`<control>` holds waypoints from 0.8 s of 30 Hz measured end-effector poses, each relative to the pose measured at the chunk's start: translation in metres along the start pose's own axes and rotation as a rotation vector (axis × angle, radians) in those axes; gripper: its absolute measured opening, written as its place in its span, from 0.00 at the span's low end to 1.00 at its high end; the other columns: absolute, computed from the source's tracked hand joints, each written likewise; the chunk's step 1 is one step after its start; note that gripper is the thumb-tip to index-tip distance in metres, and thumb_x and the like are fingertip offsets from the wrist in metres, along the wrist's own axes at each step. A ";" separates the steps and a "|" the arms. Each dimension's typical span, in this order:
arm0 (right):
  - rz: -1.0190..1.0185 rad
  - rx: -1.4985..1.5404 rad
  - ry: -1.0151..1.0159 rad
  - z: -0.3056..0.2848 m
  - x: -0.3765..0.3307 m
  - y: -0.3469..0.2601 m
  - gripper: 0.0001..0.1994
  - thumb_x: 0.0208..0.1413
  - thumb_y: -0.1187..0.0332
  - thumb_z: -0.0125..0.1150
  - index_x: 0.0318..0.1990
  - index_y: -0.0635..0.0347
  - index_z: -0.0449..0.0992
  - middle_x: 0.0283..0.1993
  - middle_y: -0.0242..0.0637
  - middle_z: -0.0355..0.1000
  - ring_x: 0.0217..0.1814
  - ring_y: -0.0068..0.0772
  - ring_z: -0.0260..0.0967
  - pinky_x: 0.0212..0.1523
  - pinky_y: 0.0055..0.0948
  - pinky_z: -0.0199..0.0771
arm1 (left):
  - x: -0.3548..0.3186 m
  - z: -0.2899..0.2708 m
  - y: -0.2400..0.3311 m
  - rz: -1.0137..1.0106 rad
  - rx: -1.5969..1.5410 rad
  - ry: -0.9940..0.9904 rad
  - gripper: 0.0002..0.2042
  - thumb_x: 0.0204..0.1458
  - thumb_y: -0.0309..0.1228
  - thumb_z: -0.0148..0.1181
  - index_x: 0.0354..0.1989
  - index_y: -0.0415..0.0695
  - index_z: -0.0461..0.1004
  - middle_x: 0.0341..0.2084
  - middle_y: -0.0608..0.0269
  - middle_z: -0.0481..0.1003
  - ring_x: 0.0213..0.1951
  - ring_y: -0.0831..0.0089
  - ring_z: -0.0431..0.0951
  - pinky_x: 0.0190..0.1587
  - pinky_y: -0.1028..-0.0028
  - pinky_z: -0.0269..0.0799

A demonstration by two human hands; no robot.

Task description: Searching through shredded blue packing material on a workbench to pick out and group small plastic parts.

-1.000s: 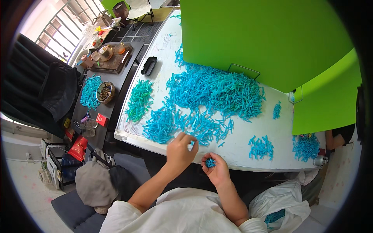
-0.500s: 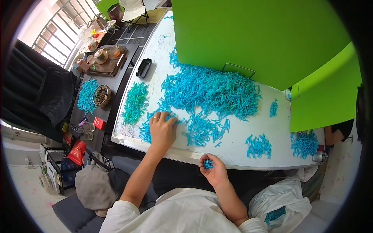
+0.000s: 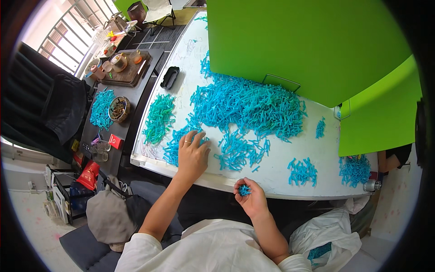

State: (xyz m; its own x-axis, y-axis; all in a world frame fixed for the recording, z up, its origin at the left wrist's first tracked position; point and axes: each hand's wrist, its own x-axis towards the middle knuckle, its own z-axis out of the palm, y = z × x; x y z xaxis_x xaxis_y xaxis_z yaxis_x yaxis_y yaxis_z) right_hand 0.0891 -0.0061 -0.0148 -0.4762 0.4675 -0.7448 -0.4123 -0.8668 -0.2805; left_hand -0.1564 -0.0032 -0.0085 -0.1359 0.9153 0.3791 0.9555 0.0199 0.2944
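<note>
My left hand (image 3: 193, 155) is over a small pile of blue plastic pieces (image 3: 171, 150) near the table's front edge. Its fingers are bent and a little apart, a ring on one of them. The fingertips point down among the pieces and are partly hidden; I see nothing held between them. Just in front of the table edge, my right hand (image 3: 254, 201) is palm up, its fingers curled round a bunch of short blue plastic pieces (image 3: 244, 190). Beyond my hands, a loose scatter of the same pieces (image 3: 236, 152) runs into a large blue heap (image 3: 247, 106).
The white table (image 3: 281, 152) also carries a green pile (image 3: 158, 119), a black tray (image 3: 170, 78) and smaller blue piles (image 3: 303, 172) at the right. Green panels (image 3: 308, 45) stand behind the heap. A dark side table (image 3: 152, 61) is at left, a white bag (image 3: 335, 231) at lower right.
My left hand has moved slightly right and toward me over the pile. My right hand still holds its bunch. The whole view has shifted a little.
</note>
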 end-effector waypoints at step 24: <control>-0.041 0.036 0.010 -0.004 -0.003 -0.006 0.12 0.62 0.63 0.51 0.35 0.63 0.74 0.33 0.40 0.73 0.33 0.33 0.74 0.30 0.25 0.79 | -0.027 0.012 0.038 -0.099 -0.131 -0.033 0.15 0.43 0.20 0.63 0.42 0.43 0.76 0.36 0.59 0.75 0.38 0.58 0.73 0.42 0.63 0.66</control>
State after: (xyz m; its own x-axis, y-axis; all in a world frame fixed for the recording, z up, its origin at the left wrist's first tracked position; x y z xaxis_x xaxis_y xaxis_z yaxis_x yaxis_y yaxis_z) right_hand 0.0957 -0.0032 -0.0138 -0.4503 0.5005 -0.7394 -0.4594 -0.8400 -0.2888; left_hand -0.1138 -0.0226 -0.0179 -0.2168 0.9243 0.3140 0.8951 0.0598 0.4419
